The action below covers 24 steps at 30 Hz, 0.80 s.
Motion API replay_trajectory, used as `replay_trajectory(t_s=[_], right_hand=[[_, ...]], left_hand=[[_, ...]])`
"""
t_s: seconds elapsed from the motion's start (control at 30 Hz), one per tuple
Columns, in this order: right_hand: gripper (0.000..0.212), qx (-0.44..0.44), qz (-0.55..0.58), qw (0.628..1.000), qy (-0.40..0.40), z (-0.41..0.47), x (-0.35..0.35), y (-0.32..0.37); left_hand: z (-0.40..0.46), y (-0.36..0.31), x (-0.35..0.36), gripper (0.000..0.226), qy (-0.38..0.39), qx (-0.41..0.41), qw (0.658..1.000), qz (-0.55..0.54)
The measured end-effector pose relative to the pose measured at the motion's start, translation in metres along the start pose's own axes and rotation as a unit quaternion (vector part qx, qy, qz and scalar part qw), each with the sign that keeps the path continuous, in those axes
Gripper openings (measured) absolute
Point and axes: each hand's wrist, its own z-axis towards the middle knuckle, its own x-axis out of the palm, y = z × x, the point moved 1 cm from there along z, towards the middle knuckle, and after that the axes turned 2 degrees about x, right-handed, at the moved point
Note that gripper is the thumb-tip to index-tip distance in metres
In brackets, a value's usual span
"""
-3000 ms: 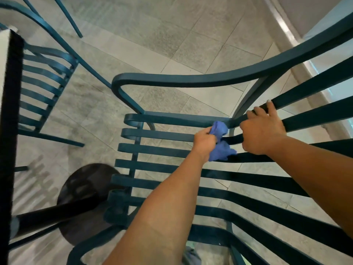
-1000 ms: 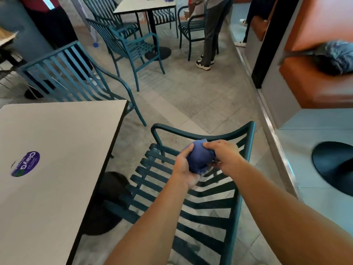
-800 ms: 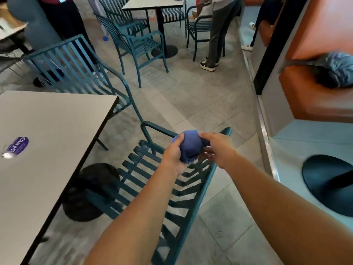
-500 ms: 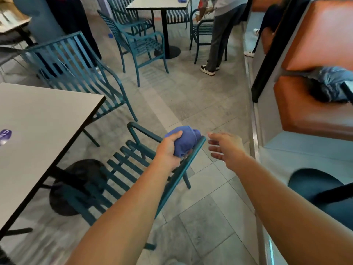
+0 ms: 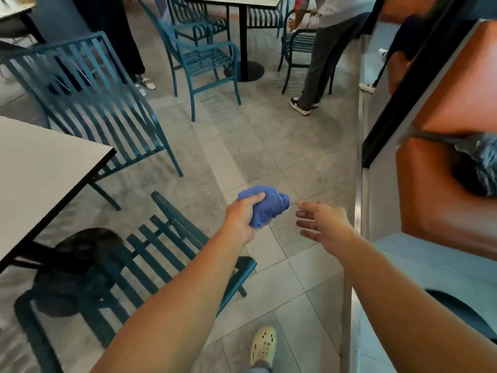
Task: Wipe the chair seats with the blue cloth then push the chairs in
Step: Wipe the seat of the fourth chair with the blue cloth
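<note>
My left hand (image 5: 242, 215) grips the bunched blue cloth (image 5: 266, 204) in the air above the floor, a little right of the near teal slatted chair (image 5: 150, 254). That chair stands partly under the grey table (image 5: 40, 162), its back toward me. My right hand (image 5: 320, 222) hovers just right of the cloth, fingers spread, holding nothing and touching neither cloth nor chair. A second teal chair (image 5: 88, 103) stands at the table's far side.
More teal chairs (image 5: 199, 57) surround a far table (image 5: 236, 0). People stand at the back: grey trousers (image 5: 320, 65) and dark trousers (image 5: 113, 36). An orange booth bench (image 5: 443, 189) and a raised ledge (image 5: 357, 211) run along the right. My shoe (image 5: 263, 345) is on the tiled floor.
I have straightened up from the chair seat. My right hand let go of the cloth and opened. The near chair now sits further under the table, to my lower left.
</note>
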Motion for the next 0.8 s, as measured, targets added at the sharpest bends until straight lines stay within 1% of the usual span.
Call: replay_trajectory(t_s=[0.13, 0.2, 0.23, 0.27, 0.37, 0.43, 0.5, 0.57, 0.6, 0.7, 0.73, 0.8], right_hand=[[0.012, 0.008, -0.027, 0.999, 0.017, 0.064, -0.001, 0.047], [0.013, 0.01, -0.048, 0.998, 0.036, 0.093, 0.005, 0.068], [0.013, 0.009, -0.06, 0.997, 0.048, 0.108, 0.009, 0.077], [0.014, 0.008, -0.072, 0.996, 0.061, 0.12, 0.014, 0.085], [0.012, 0.005, -0.113, 0.986, 0.119, 0.163, 0.035, 0.113], [0.009, 0.005, -0.142, 0.977, 0.161, 0.191, 0.053, 0.133], [0.009, 0.001, -0.171, 0.966, 0.194, 0.218, 0.067, 0.152], [0.011, 0.003, -0.2, 0.955, 0.22, 0.242, 0.077, 0.171], [0.013, 0.004, -0.216, 0.948, 0.233, 0.252, 0.082, 0.18], [0.015, 0.01, -0.243, 0.933, 0.266, 0.279, 0.095, 0.21], [0.015, 0.012, -0.247, 0.93, 0.272, 0.287, 0.1, 0.219], [0.02, 0.014, -0.257, 0.924, 0.284, 0.302, 0.11, 0.236]], left_hand=[[0.047, -0.016, 0.034, 0.042, -0.016, 0.017, 1.0, 0.01], [0.068, -0.026, 0.044, 0.033, -0.029, 0.011, 0.999, 0.015], [0.077, -0.033, 0.049, 0.027, -0.031, 0.005, 0.999, 0.014], [0.086, -0.039, 0.052, 0.026, -0.032, -0.001, 0.999, 0.014], [0.112, -0.063, 0.063, 0.031, -0.045, -0.021, 0.999, 0.001], [0.132, -0.083, 0.068, 0.034, -0.067, -0.019, 0.997, -0.025], [0.149, -0.103, 0.075, 0.037, -0.105, -0.018, 0.993, -0.046], [0.168, -0.117, 0.079, 0.029, -0.14, 0.0, 0.987, -0.076], [0.173, -0.122, 0.082, 0.029, -0.159, 0.014, 0.983, -0.088], [0.192, -0.138, 0.088, 0.05, -0.232, 0.062, 0.964, -0.112], [0.197, -0.143, 0.091, 0.052, -0.242, 0.063, 0.96, -0.123], [0.208, -0.156, 0.098, 0.051, -0.231, 0.047, 0.958, -0.164]])
